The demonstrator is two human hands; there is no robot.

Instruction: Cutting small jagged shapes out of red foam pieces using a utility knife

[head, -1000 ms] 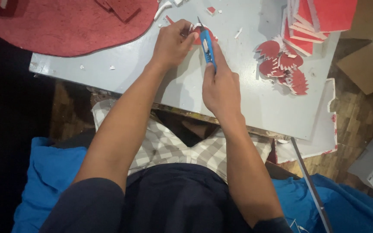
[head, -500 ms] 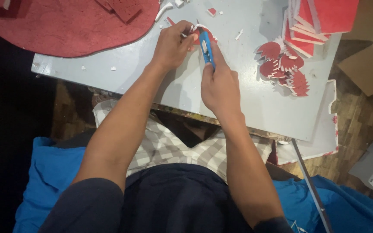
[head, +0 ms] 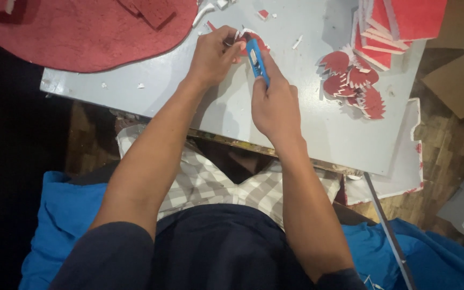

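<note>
- Where the person sits, nearest the camera, a dark shirt and checked grey-and-white shorts [head: 210, 182] fill the lower part of the view, with bright blue cloth [head: 65, 215] spread on either side of the lap.
- Both bare forearms reach up and away from the body onto a pale grey table [head: 318, 129], whose near edge looks worn and chipped.
- The right hand [head: 275, 104] is closed in a fist-like grip around a blue utility knife [head: 256, 59], thumb along its body, the tip pointing away toward the other hand.
- The left hand [head: 213, 53] is curled, its fingertips [head: 232, 45] pinching a small red-and-white foam piece [head: 251, 37] that lies on the table right at the knife's tip; how much of the piece is hidden under the fingers I cannot tell.
- Just to the right of the hands, near but apart from them, lies a heap of cut red scalloped shapes [head: 353, 86].
- Beyond that heap, at the far right edge of the table, leans a stack of red foam sheets [head: 398, 24] with white edges.
- White and red scraps [head: 296, 42] are scattered around the working spot.
- At the far left, a large red sheet [head: 81, 32] with a curved edge covers the table corner.
- On the wooden floor to the right lie cardboard pieces [head: 457, 86].
</note>
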